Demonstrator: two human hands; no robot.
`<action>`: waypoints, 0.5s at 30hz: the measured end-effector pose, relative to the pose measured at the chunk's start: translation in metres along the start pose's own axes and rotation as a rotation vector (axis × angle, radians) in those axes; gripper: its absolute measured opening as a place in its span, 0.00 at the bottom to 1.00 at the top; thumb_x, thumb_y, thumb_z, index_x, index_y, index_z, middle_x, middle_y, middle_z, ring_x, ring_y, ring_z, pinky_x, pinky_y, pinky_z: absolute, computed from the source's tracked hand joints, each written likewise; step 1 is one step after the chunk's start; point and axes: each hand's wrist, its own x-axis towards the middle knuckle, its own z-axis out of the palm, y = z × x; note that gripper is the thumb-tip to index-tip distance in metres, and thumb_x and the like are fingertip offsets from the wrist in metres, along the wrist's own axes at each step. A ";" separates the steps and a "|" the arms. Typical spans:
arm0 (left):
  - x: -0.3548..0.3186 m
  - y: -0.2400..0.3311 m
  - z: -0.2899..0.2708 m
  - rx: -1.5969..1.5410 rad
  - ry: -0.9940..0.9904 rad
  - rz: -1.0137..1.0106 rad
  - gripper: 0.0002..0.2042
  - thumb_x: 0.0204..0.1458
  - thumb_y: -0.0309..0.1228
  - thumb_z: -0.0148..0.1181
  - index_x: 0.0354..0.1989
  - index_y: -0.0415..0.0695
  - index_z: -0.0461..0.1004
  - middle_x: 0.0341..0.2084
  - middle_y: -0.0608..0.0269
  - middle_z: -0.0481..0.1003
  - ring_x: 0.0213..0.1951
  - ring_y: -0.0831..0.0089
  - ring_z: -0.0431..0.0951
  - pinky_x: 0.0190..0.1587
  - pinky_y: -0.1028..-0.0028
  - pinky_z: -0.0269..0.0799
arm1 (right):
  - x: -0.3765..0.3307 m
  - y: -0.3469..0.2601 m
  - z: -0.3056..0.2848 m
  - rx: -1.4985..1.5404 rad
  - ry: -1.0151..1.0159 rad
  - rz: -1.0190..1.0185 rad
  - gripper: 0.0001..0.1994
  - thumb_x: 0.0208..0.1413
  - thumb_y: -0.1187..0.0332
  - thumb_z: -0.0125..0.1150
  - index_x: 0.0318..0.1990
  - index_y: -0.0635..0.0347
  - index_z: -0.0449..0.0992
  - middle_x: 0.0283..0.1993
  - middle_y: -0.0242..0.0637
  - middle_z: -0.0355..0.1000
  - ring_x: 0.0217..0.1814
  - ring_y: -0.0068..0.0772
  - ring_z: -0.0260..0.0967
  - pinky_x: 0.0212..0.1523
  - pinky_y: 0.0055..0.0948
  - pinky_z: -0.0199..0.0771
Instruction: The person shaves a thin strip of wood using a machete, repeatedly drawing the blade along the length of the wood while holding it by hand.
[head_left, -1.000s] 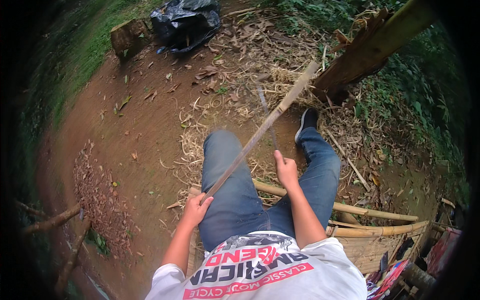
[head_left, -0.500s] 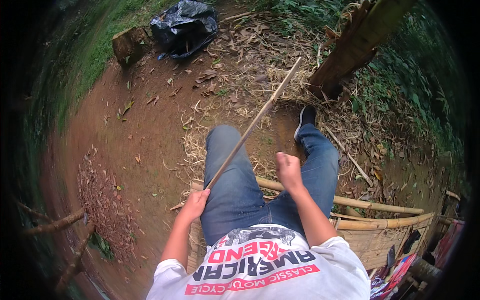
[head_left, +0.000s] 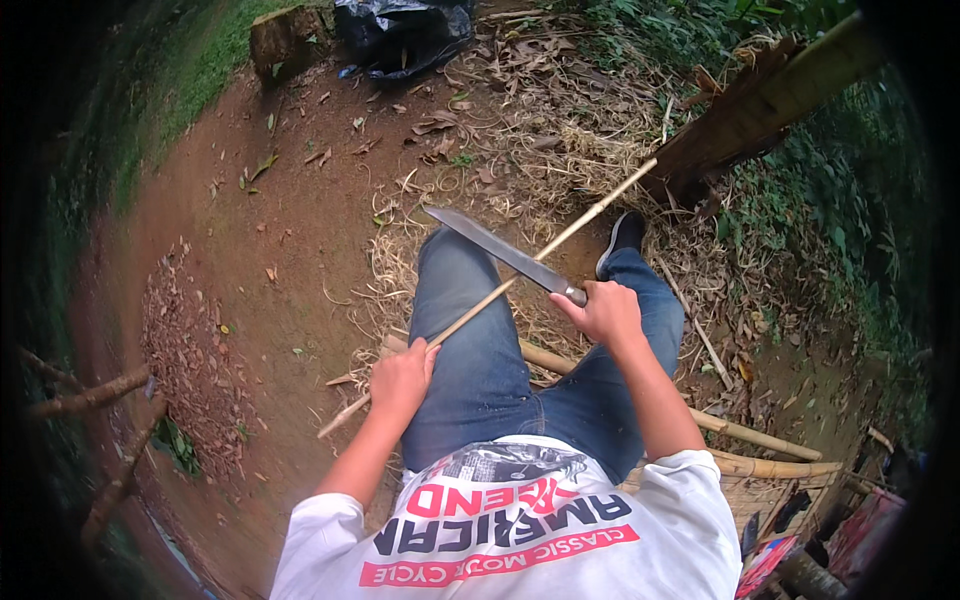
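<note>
Over the left leg (head_left: 455, 285) of a sitting person (head_left: 540, 470), a long thin stick (head_left: 490, 301) slants from low left to high right. The left hand (head_left: 402, 380) has its fingers curled tight around the stick near the low end. The right hand (head_left: 605, 312) has its fingers wrapped around the handle of a big knife (head_left: 490, 243). The blade crosses the stick just right of the left knee; it is hard to tell if they touch. Bamboo poles (head_left: 770, 438) run along the front edge of a bamboo bench (head_left: 770, 467). Curly shavings (head_left: 575, 155) lie on the brown dirt (head_left: 300, 235), and farther off sit a black bag (head_left: 410, 40) and a stump (head_left: 285, 42).
</note>
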 end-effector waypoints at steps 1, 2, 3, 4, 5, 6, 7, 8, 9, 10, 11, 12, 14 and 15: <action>0.003 0.003 -0.001 0.018 -0.012 0.010 0.17 0.61 0.46 0.50 0.28 0.45 0.70 0.14 0.50 0.73 0.19 0.49 0.77 0.22 0.54 0.72 | -0.002 0.002 0.003 -0.023 0.003 0.013 0.34 0.51 0.32 0.51 0.26 0.58 0.82 0.22 0.48 0.75 0.27 0.48 0.76 0.31 0.42 0.76; 0.006 0.005 -0.001 0.036 -0.024 0.020 0.17 0.61 0.45 0.50 0.28 0.45 0.70 0.14 0.50 0.74 0.19 0.49 0.77 0.22 0.55 0.72 | -0.004 0.003 0.004 -0.045 0.006 0.027 0.33 0.52 0.32 0.52 0.26 0.58 0.82 0.22 0.48 0.75 0.27 0.48 0.76 0.31 0.42 0.76; 0.007 0.006 0.000 0.013 -0.020 0.022 0.17 0.61 0.45 0.50 0.28 0.45 0.70 0.14 0.50 0.74 0.19 0.49 0.77 0.22 0.55 0.72 | -0.007 -0.006 0.005 0.064 0.019 0.045 0.34 0.52 0.33 0.52 0.25 0.60 0.81 0.21 0.49 0.75 0.27 0.50 0.76 0.32 0.44 0.76; 0.007 0.006 0.001 -0.008 -0.017 0.020 0.16 0.61 0.45 0.50 0.28 0.45 0.70 0.14 0.50 0.74 0.19 0.49 0.77 0.22 0.54 0.72 | -0.009 -0.013 0.013 0.146 0.030 0.066 0.34 0.52 0.33 0.52 0.25 0.62 0.80 0.21 0.51 0.74 0.28 0.52 0.76 0.33 0.45 0.76; 0.007 0.007 0.003 -0.029 -0.014 0.018 0.16 0.61 0.44 0.50 0.29 0.45 0.70 0.14 0.50 0.74 0.19 0.50 0.77 0.23 0.54 0.72 | -0.011 -0.019 0.017 0.162 0.006 0.048 0.34 0.52 0.34 0.51 0.25 0.62 0.80 0.21 0.51 0.74 0.28 0.53 0.76 0.33 0.45 0.76; 0.008 0.007 0.004 -0.042 -0.019 0.017 0.16 0.61 0.44 0.50 0.29 0.44 0.69 0.14 0.50 0.74 0.19 0.50 0.77 0.23 0.54 0.72 | -0.012 -0.029 0.021 0.187 -0.022 0.028 0.35 0.53 0.34 0.51 0.26 0.63 0.80 0.22 0.52 0.74 0.28 0.54 0.76 0.33 0.46 0.76; 0.010 0.006 0.004 -0.051 -0.029 0.027 0.16 0.61 0.44 0.50 0.29 0.44 0.69 0.15 0.50 0.74 0.20 0.50 0.77 0.23 0.54 0.72 | -0.017 -0.039 0.025 0.144 -0.034 -0.034 0.35 0.52 0.33 0.51 0.26 0.63 0.80 0.22 0.53 0.74 0.28 0.54 0.76 0.33 0.46 0.76; 0.010 0.005 0.004 -0.059 -0.039 0.038 0.16 0.61 0.43 0.50 0.29 0.44 0.69 0.15 0.50 0.74 0.20 0.50 0.77 0.23 0.54 0.72 | -0.021 -0.046 0.027 0.103 -0.045 -0.095 0.35 0.52 0.33 0.51 0.26 0.63 0.80 0.22 0.53 0.74 0.29 0.54 0.76 0.33 0.47 0.76; 0.009 0.002 0.004 -0.041 -0.043 0.025 0.16 0.61 0.43 0.50 0.29 0.44 0.69 0.15 0.50 0.74 0.20 0.49 0.77 0.24 0.54 0.72 | -0.021 -0.050 0.029 0.021 -0.090 -0.139 0.36 0.51 0.32 0.50 0.27 0.62 0.81 0.22 0.51 0.75 0.28 0.53 0.76 0.32 0.46 0.76; 0.006 0.000 0.004 -0.023 -0.047 0.013 0.16 0.61 0.43 0.50 0.29 0.44 0.69 0.15 0.50 0.74 0.20 0.49 0.77 0.24 0.54 0.72 | -0.019 -0.048 0.027 0.017 -0.073 -0.145 0.36 0.51 0.31 0.50 0.27 0.62 0.81 0.22 0.50 0.75 0.28 0.52 0.76 0.32 0.45 0.76; 0.004 -0.003 0.004 -0.005 -0.051 0.001 0.16 0.61 0.43 0.50 0.29 0.43 0.69 0.15 0.50 0.74 0.20 0.49 0.77 0.24 0.53 0.72 | -0.016 -0.042 0.023 0.013 -0.056 -0.149 0.36 0.51 0.31 0.50 0.27 0.61 0.81 0.22 0.49 0.75 0.28 0.52 0.76 0.31 0.45 0.76; 0.002 -0.005 0.004 -0.015 -0.047 -0.010 0.15 0.61 0.43 0.50 0.29 0.43 0.69 0.15 0.50 0.74 0.20 0.49 0.77 0.24 0.53 0.72 | -0.011 -0.031 0.017 0.001 -0.037 -0.154 0.36 0.51 0.31 0.50 0.27 0.60 0.81 0.22 0.48 0.75 0.28 0.51 0.76 0.31 0.44 0.76; 0.002 -0.007 0.004 -0.036 -0.028 -0.030 0.15 0.61 0.42 0.51 0.29 0.44 0.69 0.14 0.50 0.74 0.21 0.49 0.77 0.25 0.53 0.72 | 0.002 0.006 0.019 -0.025 0.078 -0.057 0.35 0.51 0.31 0.51 0.26 0.59 0.80 0.22 0.46 0.75 0.28 0.49 0.76 0.30 0.42 0.76; 0.004 -0.004 0.002 -0.026 -0.033 -0.019 0.15 0.61 0.42 0.51 0.29 0.44 0.69 0.14 0.50 0.74 0.20 0.49 0.77 0.25 0.53 0.72 | 0.009 0.021 0.008 -0.063 0.063 0.012 0.34 0.51 0.32 0.51 0.26 0.59 0.80 0.22 0.47 0.75 0.28 0.50 0.76 0.31 0.43 0.76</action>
